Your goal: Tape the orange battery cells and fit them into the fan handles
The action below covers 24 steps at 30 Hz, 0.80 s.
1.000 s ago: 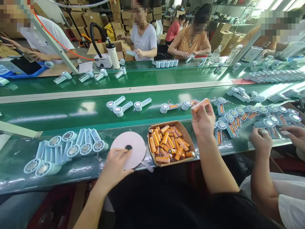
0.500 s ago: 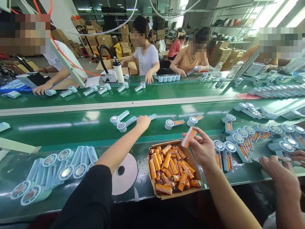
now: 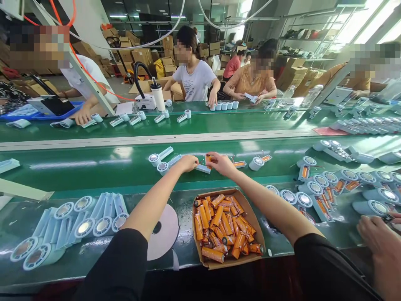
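Observation:
Over the green belt, my left hand (image 3: 189,163) is closed around the head end of a light-blue fan housing (image 3: 203,169), whose handle sticks out to the right. My right hand (image 3: 222,164) pinches an orange-wrapped battery (image 3: 208,160) just above that handle. Whether the battery touches the housing I cannot tell. A thin wire shows between the two hands. Below them, a cardboard box (image 3: 198,260) full of orange batteries stands on the near ledge. Left of my left hand lie two more fan housings (image 3: 162,167) on the belt.
Fan housings (image 3: 84,228) are grouped at the near left, beside a roll of white tape (image 3: 167,234). Many housings with batteries (image 3: 315,188) crowd the right. A co-worker's hand (image 3: 377,234) is at the right edge. Several people sit across the second belt (image 3: 138,133).
My right hand has carried the battery from above the box forward and left to the housing. The white strip seen on the battery no longer shows. My left hand stays on the housing.

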{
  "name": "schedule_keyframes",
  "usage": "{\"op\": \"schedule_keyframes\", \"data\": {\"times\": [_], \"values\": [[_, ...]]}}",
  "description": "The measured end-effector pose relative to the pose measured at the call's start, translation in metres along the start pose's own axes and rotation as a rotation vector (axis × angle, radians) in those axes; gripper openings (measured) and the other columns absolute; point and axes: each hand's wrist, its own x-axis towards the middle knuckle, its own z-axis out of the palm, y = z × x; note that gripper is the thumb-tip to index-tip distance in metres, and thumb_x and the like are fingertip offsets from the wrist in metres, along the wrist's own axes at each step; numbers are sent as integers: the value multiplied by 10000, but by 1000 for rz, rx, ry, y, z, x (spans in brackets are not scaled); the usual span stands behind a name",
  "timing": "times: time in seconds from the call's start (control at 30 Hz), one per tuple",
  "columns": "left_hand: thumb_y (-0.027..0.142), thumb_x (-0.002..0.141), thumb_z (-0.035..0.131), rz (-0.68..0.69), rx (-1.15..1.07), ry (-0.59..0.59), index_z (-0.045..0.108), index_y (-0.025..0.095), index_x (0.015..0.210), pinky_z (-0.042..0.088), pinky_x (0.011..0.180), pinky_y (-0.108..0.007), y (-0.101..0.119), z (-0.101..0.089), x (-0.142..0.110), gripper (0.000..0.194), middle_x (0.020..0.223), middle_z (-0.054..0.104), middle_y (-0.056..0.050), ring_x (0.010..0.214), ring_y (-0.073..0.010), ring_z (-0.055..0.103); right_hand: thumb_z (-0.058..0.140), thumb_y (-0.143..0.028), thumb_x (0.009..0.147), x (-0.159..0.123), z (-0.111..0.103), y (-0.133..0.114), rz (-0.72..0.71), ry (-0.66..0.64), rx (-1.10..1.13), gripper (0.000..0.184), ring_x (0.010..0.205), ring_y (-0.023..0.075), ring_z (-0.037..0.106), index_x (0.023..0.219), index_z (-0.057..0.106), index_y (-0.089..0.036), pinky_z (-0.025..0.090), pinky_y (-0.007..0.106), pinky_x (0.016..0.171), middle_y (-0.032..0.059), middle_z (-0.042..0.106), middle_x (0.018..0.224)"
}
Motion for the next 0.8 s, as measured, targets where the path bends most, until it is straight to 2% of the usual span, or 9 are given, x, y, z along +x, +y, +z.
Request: {"op": "schedule_keyframes", "data": {"times": [0.17,0.33,0.43,0.53,0.7,0.8], "values": [[476,1059,588,-77,-55,81,680,173,1275,553,1031,-479,13,9,-3,383,1266,724,-104,1141,-243,697,742,-288,967,17,17,8,-73,-155,-209,447,1058,298,798,1412,691,-275,595,377,931,93,836,1152],[427,1068,584,-102,-107,113,665,168,1288,559,1024,-474,24,11,-1,350,1271,719,-105,1138,-241,698,727,-326,973,18,21,15,-79,-268,-338,440,1040,316,789,1412,701,-321,556,342,894,88,840,1114],[358,1101,481,-110,-137,123,677,200,1241,540,979,-397,25,8,1,288,1218,759,-100,1127,-247,713,664,-350,1004,15,16,19,-26,-251,-349,464,975,319,788,1465,652,-298,547,339,831,101,840,1054],[323,1099,450,-114,-161,132,686,237,1200,515,919,-334,26,5,1,270,1191,787,-91,1125,-259,724,566,-333,1045,10,9,23,21,-209,-308,456,893,282,776,1490,602,-241,534,312,773,87,837,993],[315,1087,472,-101,-189,136,693,261,1191,508,903,-305,28,4,0,250,1199,797,-61,1118,-249,733,487,-299,1075,7,6,24,55,-158,-237,420,860,221,757,1482,545,-210,524,277,789,35,837,969],[296,1079,470,-96,-183,131,696,258,1201,508,921,-318,31,6,1,260,1190,798,-74,1120,-261,734,507,-318,1070,4,8,25,62,-162,-259,409,930,244,767,1464,565,-224,521,285,781,57,837,1041]]}}
